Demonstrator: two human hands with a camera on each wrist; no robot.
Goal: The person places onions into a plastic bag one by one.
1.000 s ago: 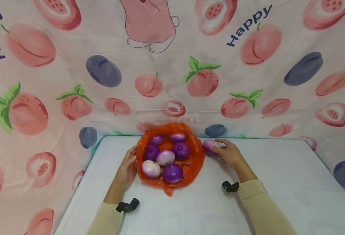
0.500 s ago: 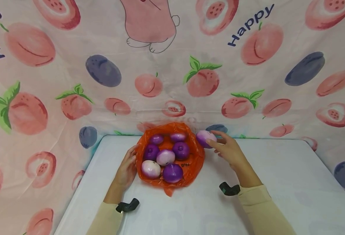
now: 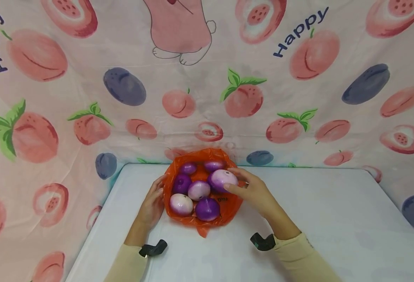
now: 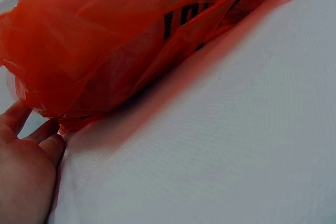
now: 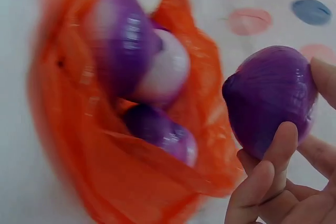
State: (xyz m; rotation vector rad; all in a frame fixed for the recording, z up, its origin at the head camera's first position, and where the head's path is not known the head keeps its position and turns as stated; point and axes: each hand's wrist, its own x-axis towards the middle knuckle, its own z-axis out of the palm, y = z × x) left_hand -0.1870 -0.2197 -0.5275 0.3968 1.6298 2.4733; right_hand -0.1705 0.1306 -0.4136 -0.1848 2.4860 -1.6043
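Over the right part of an orange plastic bag [image 3: 204,224], my right hand [image 3: 255,194] holds a purple-and-white onion [image 3: 222,180] between thumb and fingers. The right wrist view shows that onion's purple side with its pointed tip. Inside the wide-mouthed bag lie several more onions, among them a pale one [image 3: 181,204] and a deep purple one [image 3: 207,208]. The held onion covers part of another behind it. My left hand [image 3: 151,207] rests against the bag's left side; in the left wrist view its loosely bent fingers touch the plastic near the table.
The white table [image 3: 333,219] extends on both sides of the bag and in front of it. A fruit-print cloth [image 3: 199,90] hangs right behind the table's back edge. Each wrist wears a black camera mount [image 3: 262,242].
My right hand has lifted the onion off the table at the bag's right and carried it left over the bag's mouth. The left hand and the bag have stayed in place.
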